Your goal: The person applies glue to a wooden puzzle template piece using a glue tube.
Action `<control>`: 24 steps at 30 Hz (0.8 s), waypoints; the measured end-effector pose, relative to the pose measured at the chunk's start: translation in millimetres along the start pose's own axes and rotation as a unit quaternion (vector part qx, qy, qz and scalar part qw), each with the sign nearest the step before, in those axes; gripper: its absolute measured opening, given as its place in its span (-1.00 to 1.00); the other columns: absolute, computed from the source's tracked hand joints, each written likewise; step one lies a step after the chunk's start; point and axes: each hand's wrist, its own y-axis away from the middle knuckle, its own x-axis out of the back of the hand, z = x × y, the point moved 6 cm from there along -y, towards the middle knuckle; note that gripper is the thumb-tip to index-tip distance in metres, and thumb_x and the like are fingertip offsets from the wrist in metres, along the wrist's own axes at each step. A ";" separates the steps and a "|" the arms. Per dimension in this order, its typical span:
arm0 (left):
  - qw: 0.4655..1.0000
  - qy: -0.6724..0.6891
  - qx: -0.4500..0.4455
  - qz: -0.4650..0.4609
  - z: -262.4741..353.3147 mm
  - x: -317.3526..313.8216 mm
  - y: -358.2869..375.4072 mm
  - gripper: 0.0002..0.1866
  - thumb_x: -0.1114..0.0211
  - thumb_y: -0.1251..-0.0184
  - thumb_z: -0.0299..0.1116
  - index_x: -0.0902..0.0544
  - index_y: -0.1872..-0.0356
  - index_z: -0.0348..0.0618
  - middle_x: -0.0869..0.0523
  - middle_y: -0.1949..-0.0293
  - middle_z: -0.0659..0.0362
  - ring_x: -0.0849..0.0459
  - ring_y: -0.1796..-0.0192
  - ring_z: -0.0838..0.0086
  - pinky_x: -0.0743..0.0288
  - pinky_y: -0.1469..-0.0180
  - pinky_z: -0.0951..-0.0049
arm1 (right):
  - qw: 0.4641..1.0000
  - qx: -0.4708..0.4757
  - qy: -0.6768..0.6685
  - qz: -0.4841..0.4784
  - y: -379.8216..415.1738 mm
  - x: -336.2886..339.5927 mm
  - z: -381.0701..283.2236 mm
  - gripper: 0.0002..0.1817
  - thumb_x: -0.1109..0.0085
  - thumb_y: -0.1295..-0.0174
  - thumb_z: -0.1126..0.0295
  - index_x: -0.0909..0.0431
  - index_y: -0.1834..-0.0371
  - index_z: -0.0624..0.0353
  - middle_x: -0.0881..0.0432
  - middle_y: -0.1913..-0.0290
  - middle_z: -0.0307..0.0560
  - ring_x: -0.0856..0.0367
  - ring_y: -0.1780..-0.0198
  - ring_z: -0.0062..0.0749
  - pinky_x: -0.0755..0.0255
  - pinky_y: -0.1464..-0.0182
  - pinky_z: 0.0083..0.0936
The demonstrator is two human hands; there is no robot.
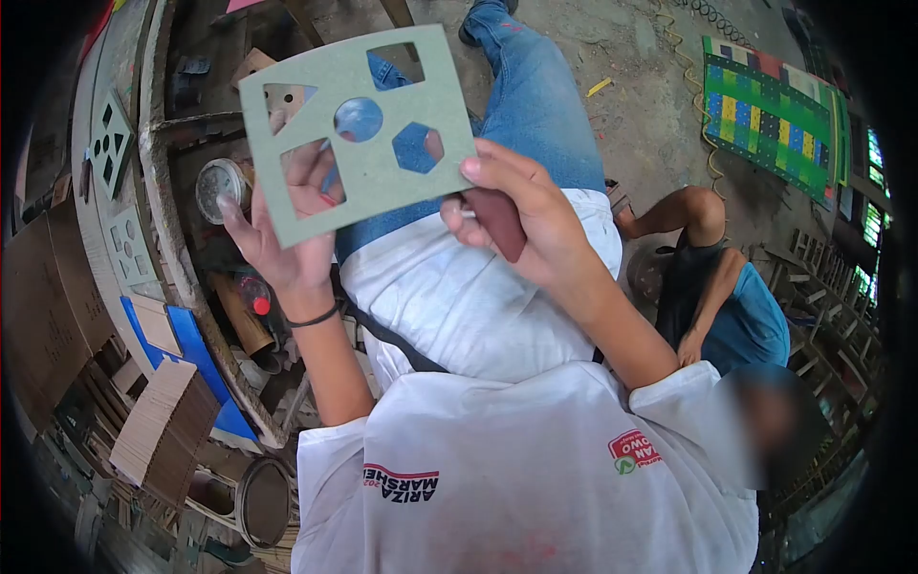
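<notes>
A pale green board (368, 196) with cut-out shapes, among them a circle, a hexagon and a triangle, is held up over my lap. My right hand (521, 206) pinches its right edge, thumb on the front face. The same hand holds a dark red-brown piece of sandpaper (497, 227) against the palm. My left hand (296, 244) is behind the board's lower left corner, fingers spread and partly visible through a cut-out, thumb stretched out to the side.
At left, a wooden bench (163, 230) bears similar cut-out boards (112, 143). A tin can (222, 189) and a red-capped bottle (256, 295) are beside it. Another person (736, 306) sits close on my right. A painted, colourful slatted panel (770, 120) lies on the floor (631, 143).
</notes>
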 end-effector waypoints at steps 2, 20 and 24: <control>0.937 0.311 0.059 -0.145 -10.4 -22.8 10.4 0.17 -0.15 -0.04 0.52 -0.07 -0.51 -0.13 -0.15 -0.44 -0.28 -0.19 -0.44 -0.10 -0.14 -0.39 -0.09 | 0.998 -0.041 -0.038 -0.016 2.5 -2.8 8.9 -0.66 -0.10 -0.35 0.40 -0.49 -0.12 0.37 -0.61 0.13 -0.05 -0.60 0.31 -0.42 -0.41 0.42 -0.57; 0.993 0.059 -0.091 -0.051 -5.1 -73.6 -15.9 0.31 0.03 0.10 0.72 -0.04 -0.49 -0.20 -0.18 -0.35 -0.40 -0.21 -0.40 -0.28 -0.16 -0.42 -0.18 | 0.961 0.033 0.273 -0.040 17.6 -28.6 25.3 -0.67 -0.18 -0.17 0.62 -0.55 -0.03 0.25 -0.55 0.25 -0.12 -0.42 0.43 -0.62 -0.23 0.49 -0.72; 0.998 0.035 -0.047 -0.039 -2.4 -70.0 -14.0 0.26 0.01 0.04 0.66 -0.06 -0.48 -0.23 -0.18 -0.36 -0.40 -0.20 -0.40 -0.30 -0.20 -0.36 -0.28 | 0.824 0.247 0.509 0.000 30.5 -28.4 4.4 -0.61 -0.21 -0.03 0.74 -0.65 0.04 0.24 -0.56 0.31 -0.19 -0.40 0.46 -0.67 -0.25 0.47 -0.71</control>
